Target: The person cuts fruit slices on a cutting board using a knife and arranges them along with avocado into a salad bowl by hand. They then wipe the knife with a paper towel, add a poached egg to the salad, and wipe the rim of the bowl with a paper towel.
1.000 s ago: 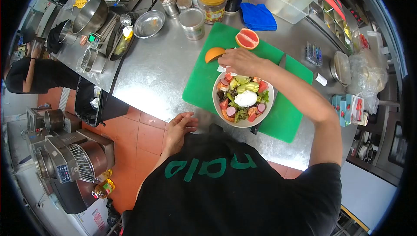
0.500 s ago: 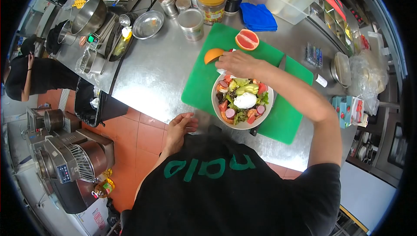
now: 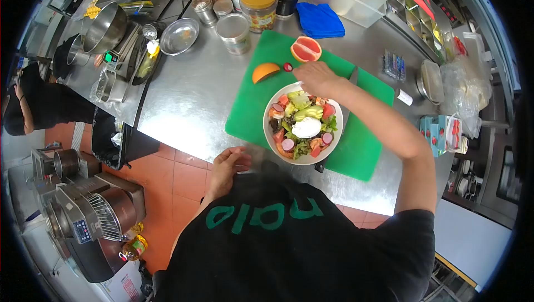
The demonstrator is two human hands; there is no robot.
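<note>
A white bowl (image 3: 268,130) of salad stands on the green cutting board (image 3: 356,160), with a white round topping (image 3: 307,128), sliced avocado (image 3: 309,113) and radish slices in it. My right hand (image 3: 315,78) is at the bowl's far rim, fingers curled together; what they hold, if anything, is hidden. Close to its fingertips lies a small radish piece (image 3: 287,67). A cut grapefruit half (image 3: 306,50) faces up beyond, and another grapefruit piece (image 3: 265,72) lies left of it. My left hand (image 3: 228,167) hangs by the counter's front edge, loosely bent, holding nothing.
A knife (image 3: 354,75) lies on the board, partly behind my right wrist; a black handle (image 3: 321,165) shows below the bowl. Jars (image 3: 259,7), a blue cloth (image 3: 320,21) and a metal bowl (image 3: 179,36) line the back. Another person (image 3: 41,99) stands far left.
My right hand has shifted slightly right, away from the grapefruit piece, uncovering the radish piece. The whole view has shifted slightly. My left hand stays by the counter edge.
</note>
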